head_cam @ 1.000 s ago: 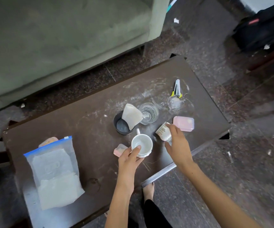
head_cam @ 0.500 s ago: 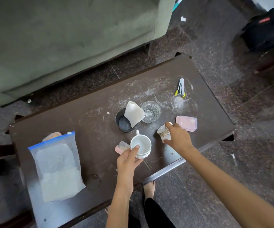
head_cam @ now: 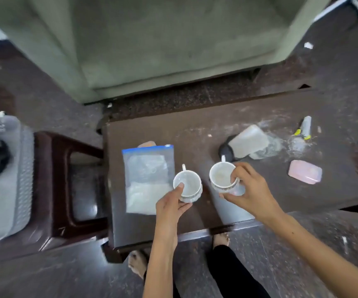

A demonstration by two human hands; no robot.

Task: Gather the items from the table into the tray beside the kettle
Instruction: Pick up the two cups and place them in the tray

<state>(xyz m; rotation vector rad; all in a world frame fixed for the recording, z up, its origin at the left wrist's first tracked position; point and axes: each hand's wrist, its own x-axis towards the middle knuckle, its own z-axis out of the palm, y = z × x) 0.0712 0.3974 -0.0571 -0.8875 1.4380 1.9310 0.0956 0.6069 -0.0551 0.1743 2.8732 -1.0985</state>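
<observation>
My left hand grips a white teacup by its rim, thumb inside, above the dark table. My right hand holds a second white cup with a patterned band by its rim. A zip bag with white powder lies on the table left of the cups. Behind the cups sit a black cup with a white sheet leaning in it and a glass. A pink box and a small tool lie at the right.
A dark stool stands left of the table, and a grey tray-like basket is at the far left. A green sofa is behind the table. My bare feet are on the floor below the table's front edge.
Both cups have been lifted off the table and carried left. The view has swung left, bringing the stool and grey basket into sight.
</observation>
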